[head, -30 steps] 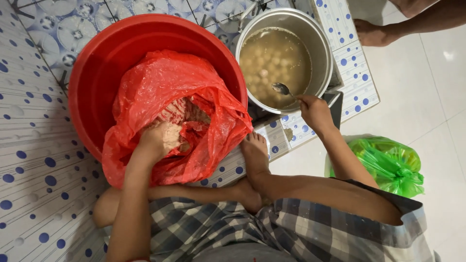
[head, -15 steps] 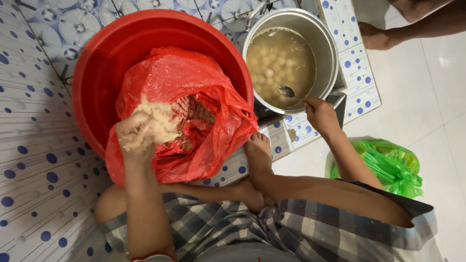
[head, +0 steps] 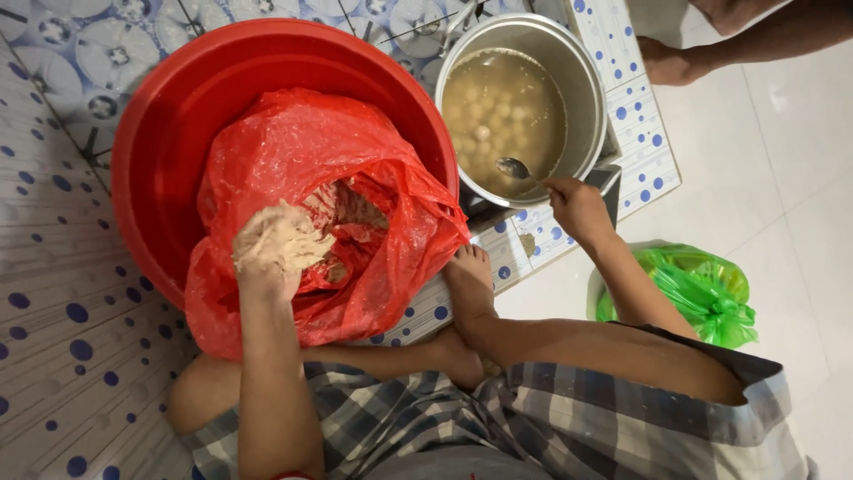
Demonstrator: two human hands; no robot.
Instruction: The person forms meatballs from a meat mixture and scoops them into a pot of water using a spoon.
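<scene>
Blue-dotted floor mat (head: 62, 356) covers the left and top of the frame, with pale floor tiles at the right. On it sits a red basin (head: 169, 133) lined with a red plastic bag (head: 293, 160) holding pale minced paste. The left hand (head: 271, 258), at centre left, is curled shut around a lump of paste (head: 280, 236), just above the bag's opening. The right hand (head: 577, 209) pinches the handle of a metal spoon (head: 515, 169), whose bowl dips into a steel pot (head: 591, 98) of broth with floating balls, upper centre. A green bag (head: 702, 289) lies at right.
</scene>
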